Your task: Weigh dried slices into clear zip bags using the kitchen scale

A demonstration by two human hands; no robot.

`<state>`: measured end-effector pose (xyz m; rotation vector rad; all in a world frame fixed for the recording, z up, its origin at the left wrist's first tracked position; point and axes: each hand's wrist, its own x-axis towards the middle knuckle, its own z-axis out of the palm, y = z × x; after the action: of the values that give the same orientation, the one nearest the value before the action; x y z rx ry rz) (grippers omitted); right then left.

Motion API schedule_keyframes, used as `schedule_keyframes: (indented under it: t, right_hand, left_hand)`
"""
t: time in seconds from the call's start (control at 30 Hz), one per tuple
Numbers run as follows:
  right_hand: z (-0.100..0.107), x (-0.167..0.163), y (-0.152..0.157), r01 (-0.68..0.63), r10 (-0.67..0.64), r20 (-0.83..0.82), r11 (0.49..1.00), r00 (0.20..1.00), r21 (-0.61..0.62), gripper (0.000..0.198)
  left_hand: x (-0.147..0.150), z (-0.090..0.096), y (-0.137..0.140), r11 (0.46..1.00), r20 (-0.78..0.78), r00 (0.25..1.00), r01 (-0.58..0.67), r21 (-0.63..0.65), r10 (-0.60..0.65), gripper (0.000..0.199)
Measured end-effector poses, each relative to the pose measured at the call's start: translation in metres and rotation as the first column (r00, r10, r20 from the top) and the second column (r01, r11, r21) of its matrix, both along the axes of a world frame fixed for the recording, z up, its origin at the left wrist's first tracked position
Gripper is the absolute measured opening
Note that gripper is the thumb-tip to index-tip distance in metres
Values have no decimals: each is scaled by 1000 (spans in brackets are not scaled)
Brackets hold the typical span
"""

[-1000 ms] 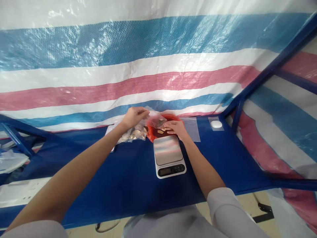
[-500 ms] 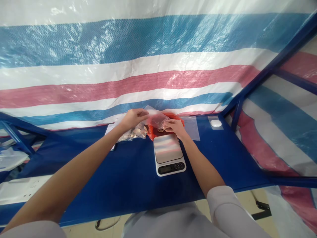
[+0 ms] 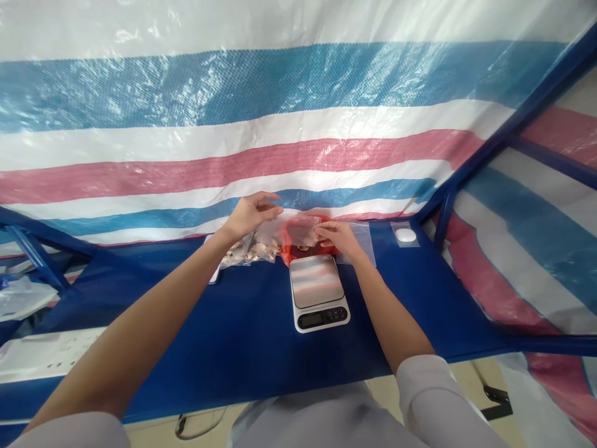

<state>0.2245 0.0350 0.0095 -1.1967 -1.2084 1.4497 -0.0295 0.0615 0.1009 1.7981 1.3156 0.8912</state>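
Observation:
A clear plastic bag (image 3: 302,231) hangs above an open red plastic bag (image 3: 288,250). My right hand (image 3: 339,236) pinches the clear bag at its right edge. Just up and left of that bag, my left hand (image 3: 252,214) is open, thumb and fingers spread apart. Below the left hand lie clear bags of pale brown dried pieces (image 3: 261,251); what exactly the pieces are is hard to make out. A white kitchen scale (image 3: 317,283) with a shiny metal plate sits in front of the red bag, nothing on its plate.
On the blue table (image 3: 252,330), a flat clear bag (image 3: 367,242) lies behind my right wrist. Farther right, a white computer mouse (image 3: 405,235) rests on a small clear bag. A white power strip (image 3: 51,351) is at the left. Striped sheeting (image 3: 280,149) and blue frame bars (image 3: 485,146) enclose the table.
My left hand has let go of the clear bag and risen slightly, its fingers spreading. My right hand has shifted a little right, still pinching the bag, which now lies lower and flatter.

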Motion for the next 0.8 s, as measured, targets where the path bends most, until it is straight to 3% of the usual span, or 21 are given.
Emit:
schedule_keyframes:
  t: [0.1, 0.2, 0.27, 0.37, 0.47, 0.6, 0.7, 0.8]
  right_hand:
    - [11, 8, -1, -108, 89, 118, 981, 989, 162, 29]
    - [24, 15, -5, -234, 150, 282, 926, 948, 295, 28]
    - [31, 18, -7, -279, 158, 348, 901, 924, 331, 27]
    - [35, 21, -9, -312, 174, 373, 883, 911, 351, 24]
    - [33, 26, -12, -281, 122, 377, 872, 918, 401, 21]
    - [22, 37, -20, -101, -47, 312, 891, 949, 442, 20]
    - [14, 46, -30, 50, -154, 260, 928, 953, 369, 30]
    - [9, 50, -40, 150, -185, 169, 968, 968, 203, 44]
  left_hand:
    - [10, 14, -3, 997, -124, 990, 71, 26, -67, 44]
    - [27, 25, -6, 969, -367, 902, 246, 3, -228, 32]
    - [39, 27, -8, 937, -460, 827, 349, -31, -324, 32]
    - [51, 23, -9, 886, -471, 766, 456, -84, -438, 32]
    - [54, 15, -9, 886, -373, 809, 453, -100, -455, 28]
    - [54, 6, -20, 932, -151, 923, 336, -139, -355, 31]
    - [58, -5, -33, 955, 51, 964, 266, -131, -261, 37]
    - [68, -22, -42, 969, 264, 947, 219, -114, -183, 44]
